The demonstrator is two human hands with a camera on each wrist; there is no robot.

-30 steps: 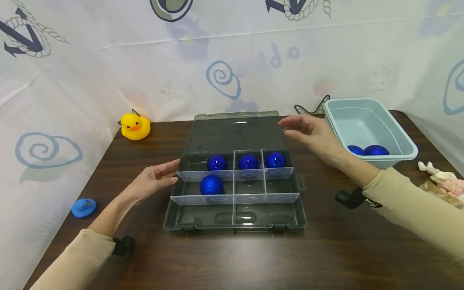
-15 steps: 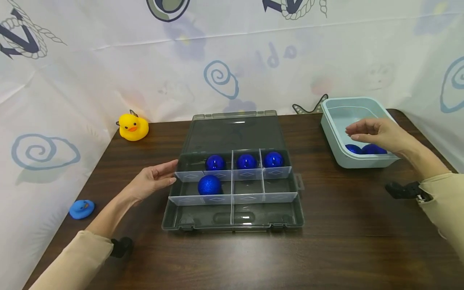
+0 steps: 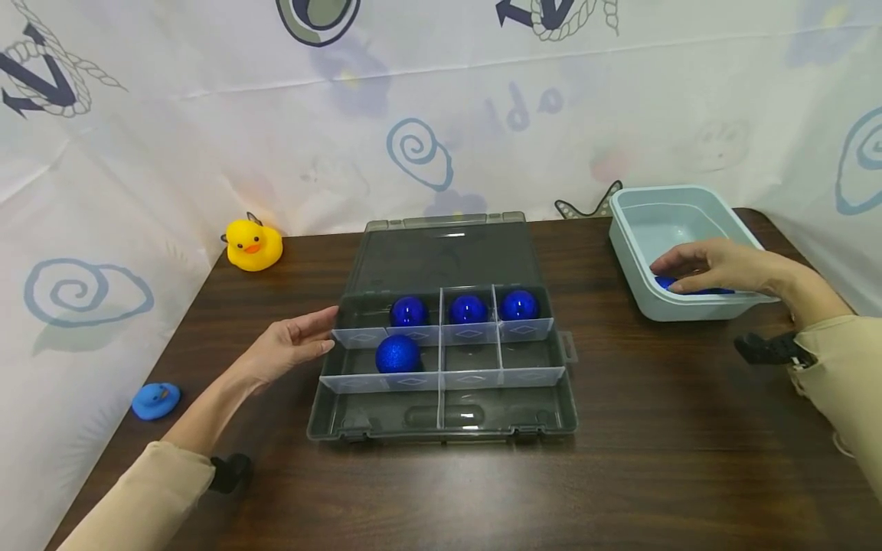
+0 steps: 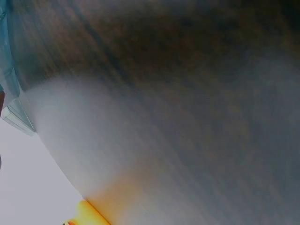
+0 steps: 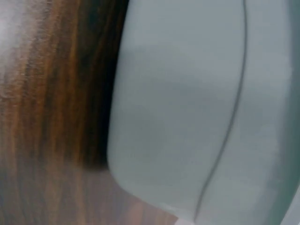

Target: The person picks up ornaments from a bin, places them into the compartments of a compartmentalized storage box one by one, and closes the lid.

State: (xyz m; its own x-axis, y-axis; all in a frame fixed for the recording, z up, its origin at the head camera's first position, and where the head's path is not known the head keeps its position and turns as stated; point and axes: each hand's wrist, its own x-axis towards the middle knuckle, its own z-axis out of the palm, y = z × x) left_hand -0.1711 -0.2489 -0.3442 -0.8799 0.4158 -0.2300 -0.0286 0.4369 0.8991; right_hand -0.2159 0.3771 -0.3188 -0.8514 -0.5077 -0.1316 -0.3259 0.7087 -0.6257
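A dark translucent divider box (image 3: 510,412) lies on the table with its lid (image 3: 448,256) laid back. Its back row holds glossy blue balls (image 3: 468,309), one per compartment. A glittery blue ball (image 3: 397,353) sits in the middle row's left compartment. My left hand (image 3: 285,348) is at the box's left side, fingers fairly straight, fingertips by the wall. Inside the light-blue tub (image 3: 689,310) on the right, my right hand (image 3: 720,266) hovers low over blue balls (image 3: 664,282), fingers loosely curved. The hand partly hides these balls; any contact is unclear. The right wrist view shows the tub's outer wall (image 5: 173,108).
A yellow rubber duck (image 3: 253,245) stands at the table's back left. The blue duck (image 3: 155,401) is at the left edge. Behind the table hangs a printed white curtain (image 3: 276,138). Bare brown table (image 3: 620,428) shows in front of the tub.
My right hand has moved right from above the box's back right corner to the tub, then down toward the blue balls in it. My left hand has stayed beside the box.
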